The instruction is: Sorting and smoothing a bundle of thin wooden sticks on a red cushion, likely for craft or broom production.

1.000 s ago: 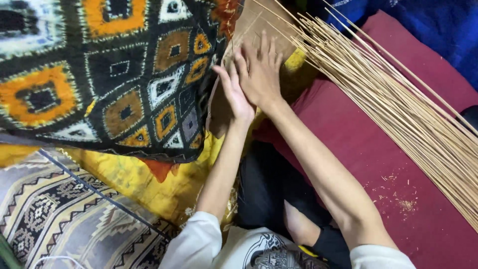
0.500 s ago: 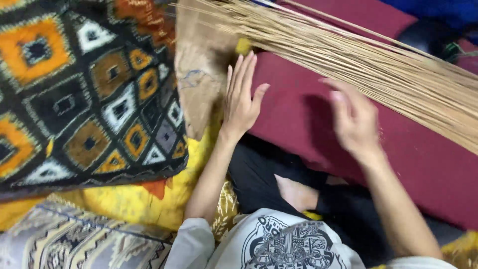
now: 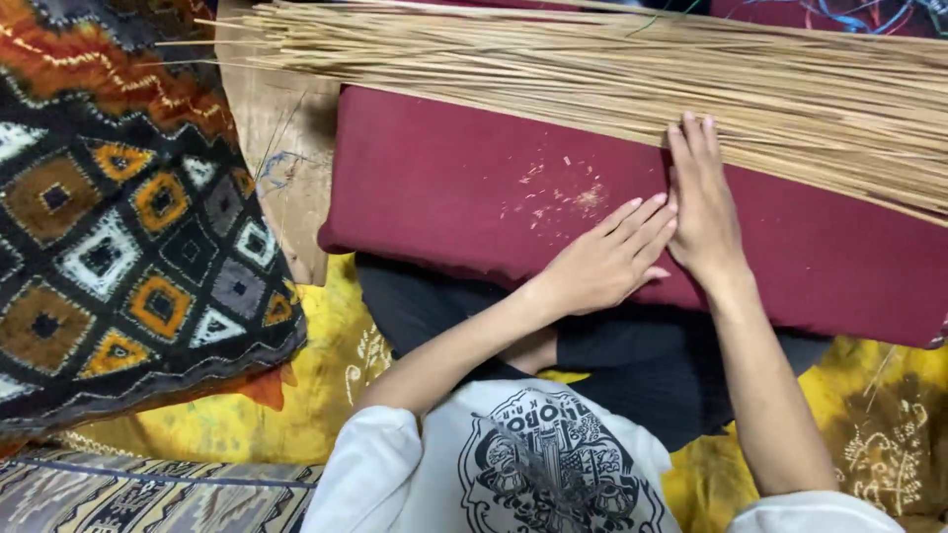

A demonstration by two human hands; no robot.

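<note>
white shirt (image 3: 533, 464) with a dark round print at bottom, person seated, dark trousers (image 3: 632, 360) across the lap. yellow cloth (image 3: 316, 385) with brown print under the person, showing left of the lap and at bottom right. striped mat (image 3: 128, 498) at bottom left corner. both forearms reach up from the shirt onto a maroon cushion (image 3: 444, 188) lying across the lap. left hand (image 3: 604, 262) flat, palm down, fingers straight and together, gripping nothing, resting on the cushion near its front edge. right hand (image 3: 703, 202) also flat and spread open, palm down, holding nothing, just beside the left hand and touching it at the fingertips; its own fingertips reach the lower edge of the sticks (image 3: 592, 69). sticks are a wide bundle of thin tan reeds lying across the cushion's far side, running left to right over the whole top of the view. pale crumbs (image 3: 563, 192) scattered on the cushion left of the hands. big patterned pillow (image 3: 118, 217), black with orange, brown and white diamonds, at left. tan board (image 3: 286, 148) between pillow and cushion, under the sticks' left ends.
</note>
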